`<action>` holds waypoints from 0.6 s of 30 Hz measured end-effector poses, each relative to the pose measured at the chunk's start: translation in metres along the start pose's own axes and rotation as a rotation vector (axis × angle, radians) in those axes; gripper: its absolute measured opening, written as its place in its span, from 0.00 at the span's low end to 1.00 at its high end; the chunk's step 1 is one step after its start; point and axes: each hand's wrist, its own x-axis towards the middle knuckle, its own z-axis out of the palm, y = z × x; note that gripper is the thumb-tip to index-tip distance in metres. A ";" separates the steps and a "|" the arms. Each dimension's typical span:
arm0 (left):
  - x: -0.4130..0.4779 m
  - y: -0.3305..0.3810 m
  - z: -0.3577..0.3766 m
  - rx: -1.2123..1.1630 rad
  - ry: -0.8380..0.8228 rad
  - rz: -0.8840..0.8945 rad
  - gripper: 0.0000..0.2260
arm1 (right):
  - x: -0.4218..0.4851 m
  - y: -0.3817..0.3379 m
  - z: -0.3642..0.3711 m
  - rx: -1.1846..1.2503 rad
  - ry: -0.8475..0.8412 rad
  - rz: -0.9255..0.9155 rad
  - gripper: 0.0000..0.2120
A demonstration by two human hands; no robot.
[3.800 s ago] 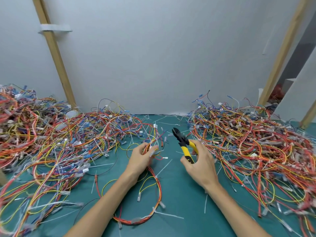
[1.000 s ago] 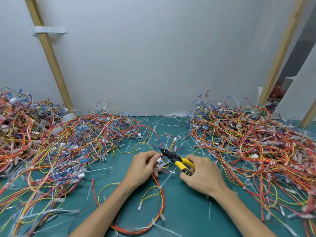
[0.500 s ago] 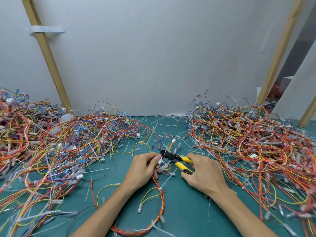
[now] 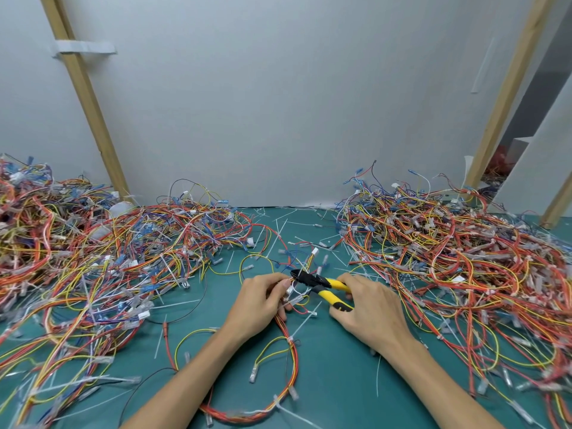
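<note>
Cutters (image 4: 312, 280), raised earlier in the gripping right hand (image 4: 371, 311), now meet the harness (image 4: 295, 366) that the left hand (image 4: 257, 305) pinches. Tangled wires hide the blade tips.

2 hands (left hand (image 4: 258, 305), right hand (image 4: 370, 308)); 1 cutters (image 4: 322, 284); 1 harness (image 4: 293, 360); 2 heaps: left heap (image 4: 93, 258), right heap (image 4: 458, 258).

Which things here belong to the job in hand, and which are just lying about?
In the job:
left hand, gripping the wire bundle
right hand, gripping the yellow cutters, whose tip is at the bundle

Lying about:
left wire pile
right wire pile
loose white ties on the green mat
</note>
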 end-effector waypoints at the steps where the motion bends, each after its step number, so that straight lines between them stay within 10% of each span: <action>1: 0.000 0.000 0.001 0.000 0.001 -0.002 0.10 | 0.000 0.000 0.000 -0.006 0.001 -0.001 0.18; 18: -0.003 0.000 0.001 -0.017 -0.014 -0.007 0.10 | -0.005 -0.002 -0.004 0.030 0.030 0.004 0.18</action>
